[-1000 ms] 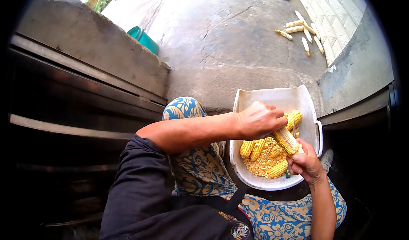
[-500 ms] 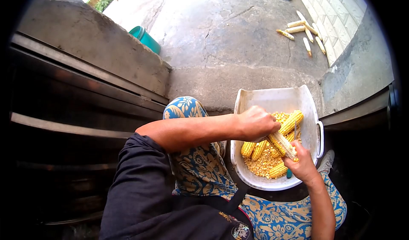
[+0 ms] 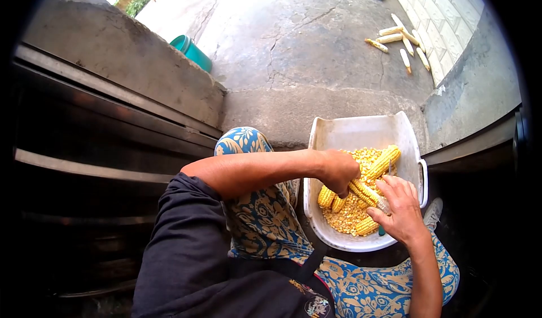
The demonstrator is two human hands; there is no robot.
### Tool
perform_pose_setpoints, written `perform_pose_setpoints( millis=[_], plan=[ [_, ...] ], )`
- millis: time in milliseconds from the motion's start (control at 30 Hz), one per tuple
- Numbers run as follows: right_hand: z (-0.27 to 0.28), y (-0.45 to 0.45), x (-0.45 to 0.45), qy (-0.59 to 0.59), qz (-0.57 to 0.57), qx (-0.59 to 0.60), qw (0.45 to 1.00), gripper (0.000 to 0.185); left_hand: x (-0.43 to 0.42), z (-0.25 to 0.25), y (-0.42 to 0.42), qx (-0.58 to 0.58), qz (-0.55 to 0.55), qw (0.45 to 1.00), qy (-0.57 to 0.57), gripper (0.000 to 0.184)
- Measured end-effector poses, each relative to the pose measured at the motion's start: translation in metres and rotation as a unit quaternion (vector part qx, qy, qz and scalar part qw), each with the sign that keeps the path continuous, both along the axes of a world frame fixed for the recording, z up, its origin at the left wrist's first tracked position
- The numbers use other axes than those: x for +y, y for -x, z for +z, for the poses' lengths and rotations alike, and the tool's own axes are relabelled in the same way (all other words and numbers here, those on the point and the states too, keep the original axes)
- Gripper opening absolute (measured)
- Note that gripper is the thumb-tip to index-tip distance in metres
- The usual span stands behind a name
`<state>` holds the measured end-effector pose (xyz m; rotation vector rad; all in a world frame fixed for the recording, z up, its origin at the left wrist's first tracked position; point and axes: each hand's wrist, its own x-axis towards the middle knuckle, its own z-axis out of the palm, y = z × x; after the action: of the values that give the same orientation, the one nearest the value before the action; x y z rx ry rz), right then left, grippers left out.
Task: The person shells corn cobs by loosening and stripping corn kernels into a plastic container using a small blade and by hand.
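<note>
A partly stripped corn cob slants over the white plastic tub, yellow kernels along one side and pale bare core at its lower end. My left hand is closed around its upper end. At the lower end my right hand has its fingers stretched out and thumb apart, close around the cob's tip. Below them, loose kernels cover the bottom of the tub. Whole ears of corn lie on the kernels. A tool with a green handle is mostly hidden behind my right hand.
Several stripped cobs lie on the concrete floor by the tiled wall. A green bucket stands beyond the low wall at left. My knees in patterned trousers flank the tub.
My right hand has loosened from its grip on the cob's lower end and spread its fingers. My left hand has turned and dipped slightly, still holding the upper end.
</note>
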<state>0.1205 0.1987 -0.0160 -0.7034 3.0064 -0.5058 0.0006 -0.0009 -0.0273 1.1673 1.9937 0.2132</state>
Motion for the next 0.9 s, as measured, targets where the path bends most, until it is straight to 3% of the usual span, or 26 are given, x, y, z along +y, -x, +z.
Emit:
perform_pose_setpoints(
  millis=[100, 167, 600, 667, 800, 867, 900],
  plan=[
    [-0.009, -0.002, -0.005, 0.108, -0.032, -0.095, 0.989, 0.047, 0.002, -0.002, -0.002, -0.07, 0.013, 0.996, -0.051, 0.034],
    [-0.008, -0.005, -0.011, 0.214, -0.091, -0.248, 0.941, 0.044, 0.002, -0.004, -0.005, -0.047, 0.005, 0.997, -0.054, 0.033],
    [-0.02, -0.004, -0.015, 0.276, -0.117, -0.287, 0.91, 0.037, -0.003, -0.004, -0.012, -0.004, -0.003, 0.998, -0.057, 0.029],
    [-0.035, -0.004, -0.009, 0.313, -0.164, -0.263, 0.898, 0.036, -0.004, -0.003, -0.014, 0.009, -0.004, 0.998, -0.067, 0.03],
    [-0.032, -0.001, -0.01, 0.34, -0.145, -0.242, 0.897, 0.038, -0.002, 0.002, -0.012, 0.039, -0.009, 0.997, -0.066, 0.031],
    [-0.011, 0.003, -0.012, 0.363, -0.192, -0.383, 0.828, 0.036, -0.001, 0.001, -0.012, 0.041, -0.006, 0.997, -0.07, 0.031],
    [-0.008, 0.005, -0.01, 0.362, -0.192, -0.383, 0.828, 0.036, -0.001, 0.002, -0.013, 0.044, -0.002, 0.996, -0.074, 0.031]
  ],
)
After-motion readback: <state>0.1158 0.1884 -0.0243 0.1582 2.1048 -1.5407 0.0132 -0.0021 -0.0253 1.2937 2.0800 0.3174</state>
